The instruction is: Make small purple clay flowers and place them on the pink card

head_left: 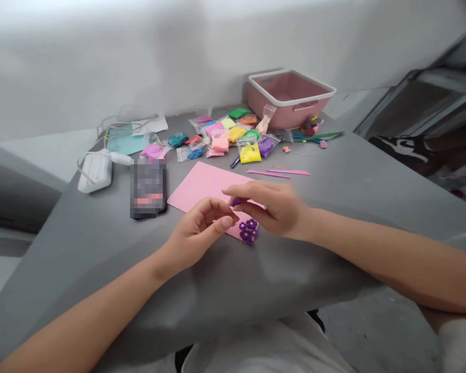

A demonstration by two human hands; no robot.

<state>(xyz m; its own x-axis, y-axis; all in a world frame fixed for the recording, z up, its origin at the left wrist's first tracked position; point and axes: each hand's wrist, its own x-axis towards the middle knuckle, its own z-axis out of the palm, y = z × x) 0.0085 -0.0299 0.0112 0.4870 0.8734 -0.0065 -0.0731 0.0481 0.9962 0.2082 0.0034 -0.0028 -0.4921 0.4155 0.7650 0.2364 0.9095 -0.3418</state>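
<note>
Between the thumb and fingers of my right hand [274, 207] is a small lump of purple clay [237, 202]. My left hand [200, 228] is close beside it, fingers loosely curved and thumb apart, with nothing visible in its grasp. Both hands are over a pink sheet [202, 184] lying on the grey table. At the sheet's near corner sits a cluster of small purple clay flowers [248, 234], some with yellow centres. The fingers partly cover the purple lump.
Several bags of coloured clay [220, 142] lie behind the sheet, near a pink basket [283, 111]. Two pink modelling tools [289, 172] and a dark pen [235, 162] lie beyond my hands. On the left are a phone [148, 189] and a white power strip [96, 172].
</note>
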